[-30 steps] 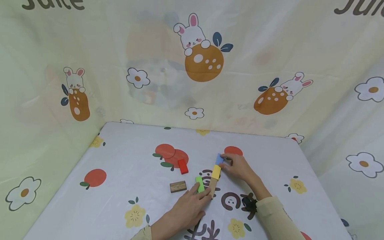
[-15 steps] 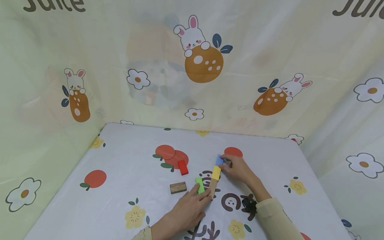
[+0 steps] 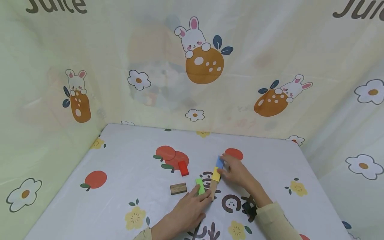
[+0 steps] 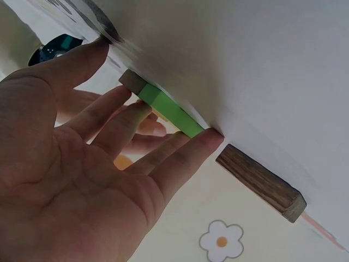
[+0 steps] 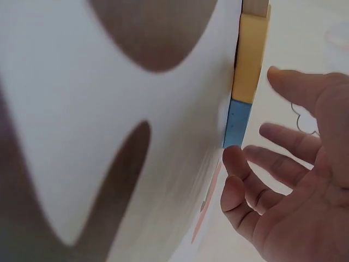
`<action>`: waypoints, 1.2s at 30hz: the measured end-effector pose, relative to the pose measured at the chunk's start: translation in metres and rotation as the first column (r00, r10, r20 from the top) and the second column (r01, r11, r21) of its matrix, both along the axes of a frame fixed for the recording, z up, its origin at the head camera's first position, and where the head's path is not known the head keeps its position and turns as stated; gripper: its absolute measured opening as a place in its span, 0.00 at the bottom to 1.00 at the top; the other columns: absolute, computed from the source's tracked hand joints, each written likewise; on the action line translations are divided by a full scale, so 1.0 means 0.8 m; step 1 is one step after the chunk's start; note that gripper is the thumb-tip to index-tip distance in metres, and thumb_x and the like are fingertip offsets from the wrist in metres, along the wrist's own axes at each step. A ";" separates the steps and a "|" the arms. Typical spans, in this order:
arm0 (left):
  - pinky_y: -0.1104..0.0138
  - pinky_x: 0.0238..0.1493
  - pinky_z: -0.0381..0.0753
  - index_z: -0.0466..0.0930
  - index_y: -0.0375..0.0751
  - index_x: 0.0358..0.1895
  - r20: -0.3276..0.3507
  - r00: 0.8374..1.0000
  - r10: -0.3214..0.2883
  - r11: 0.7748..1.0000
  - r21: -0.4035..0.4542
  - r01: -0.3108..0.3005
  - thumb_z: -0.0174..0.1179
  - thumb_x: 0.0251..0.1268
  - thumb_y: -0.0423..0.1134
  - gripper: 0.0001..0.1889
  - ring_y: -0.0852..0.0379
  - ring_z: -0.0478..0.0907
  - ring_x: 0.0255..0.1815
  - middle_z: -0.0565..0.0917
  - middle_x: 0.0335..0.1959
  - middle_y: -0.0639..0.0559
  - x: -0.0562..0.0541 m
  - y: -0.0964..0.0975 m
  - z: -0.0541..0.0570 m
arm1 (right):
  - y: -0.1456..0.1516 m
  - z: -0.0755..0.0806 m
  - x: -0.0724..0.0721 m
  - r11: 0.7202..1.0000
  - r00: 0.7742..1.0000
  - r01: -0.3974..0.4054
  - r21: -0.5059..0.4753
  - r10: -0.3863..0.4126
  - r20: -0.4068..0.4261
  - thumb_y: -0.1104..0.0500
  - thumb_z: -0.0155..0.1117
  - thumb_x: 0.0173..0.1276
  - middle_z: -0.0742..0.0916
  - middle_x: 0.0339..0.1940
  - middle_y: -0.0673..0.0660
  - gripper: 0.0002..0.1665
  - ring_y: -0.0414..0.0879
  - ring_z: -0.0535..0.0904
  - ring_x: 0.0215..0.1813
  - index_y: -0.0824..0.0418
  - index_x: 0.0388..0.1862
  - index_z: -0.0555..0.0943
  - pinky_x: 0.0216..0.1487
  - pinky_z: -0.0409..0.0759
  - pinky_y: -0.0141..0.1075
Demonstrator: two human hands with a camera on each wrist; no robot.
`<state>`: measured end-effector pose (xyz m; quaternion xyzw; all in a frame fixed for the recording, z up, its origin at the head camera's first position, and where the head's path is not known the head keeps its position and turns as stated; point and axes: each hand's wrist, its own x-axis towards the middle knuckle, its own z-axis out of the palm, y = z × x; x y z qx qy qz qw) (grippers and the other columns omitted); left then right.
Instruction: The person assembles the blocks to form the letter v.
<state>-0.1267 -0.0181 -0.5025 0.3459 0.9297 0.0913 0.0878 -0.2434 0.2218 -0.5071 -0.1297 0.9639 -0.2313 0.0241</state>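
Observation:
A row of end-to-end blocks runs away from me in the head view: a tan wooden block (image 3: 213,188) nearest, a yellow block (image 3: 215,174), then a blue block (image 3: 219,162). My right hand (image 3: 238,170) is at the far end of the row, index fingertip at the blue block and thumb beside the yellow one. In the right wrist view its fingers (image 5: 236,158) bend loosely by the blue block's end, thumb apart. My left hand (image 3: 189,208) lies with extended fingers at the near end, fingertips against the green block (image 3: 200,186) and the tan block.
Left of the green block lies a dark brown wooden block (image 3: 178,188). Farther back, a red block (image 3: 183,168) rests on a printed fruit of the tablecloth (image 3: 126,180). A dark wrist device (image 3: 249,208) is at my right wrist. A patterned curtain (image 3: 162,100) stands behind the table.
My right thumb has slid slightly toward me, from the blue-yellow joint to the yellow block. The left hand and the blocks keep their places; the head view has tilted slightly.

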 end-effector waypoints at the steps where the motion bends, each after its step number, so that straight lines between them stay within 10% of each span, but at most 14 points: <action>1: 0.53 0.69 0.84 0.72 0.58 0.78 -0.005 1.000 -0.003 1.000 -0.001 0.003 0.70 0.70 0.49 0.33 0.40 0.68 0.83 0.71 0.82 0.61 0.000 0.000 -0.001 | -0.001 -0.001 0.001 1.000 1.000 -0.009 0.010 0.009 -0.005 0.51 0.73 0.72 0.76 0.79 0.66 0.39 0.65 0.72 0.80 0.64 0.76 0.74 0.77 0.74 0.60; 16: 0.53 0.69 0.84 0.69 0.59 0.79 -0.032 0.999 -0.012 1.000 -0.023 0.011 0.70 0.70 0.50 0.36 0.40 0.68 0.82 0.70 0.82 0.61 -0.001 0.000 -0.006 | -0.021 0.004 0.043 0.992 0.999 -0.041 0.118 0.044 -0.025 0.38 0.76 0.65 0.75 0.81 0.63 0.42 0.64 0.71 0.81 0.57 0.71 0.80 0.76 0.74 0.62; 36: 0.50 0.69 0.84 0.68 0.58 0.80 -0.007 1.000 -0.010 1.000 -0.011 0.010 0.70 0.71 0.49 0.36 0.39 0.67 0.83 0.69 0.83 0.60 0.000 0.000 -0.003 | -0.020 0.005 0.055 0.982 0.997 -0.072 0.172 0.071 0.014 0.33 0.74 0.65 0.75 0.81 0.62 0.42 0.65 0.74 0.78 0.57 0.68 0.82 0.75 0.76 0.63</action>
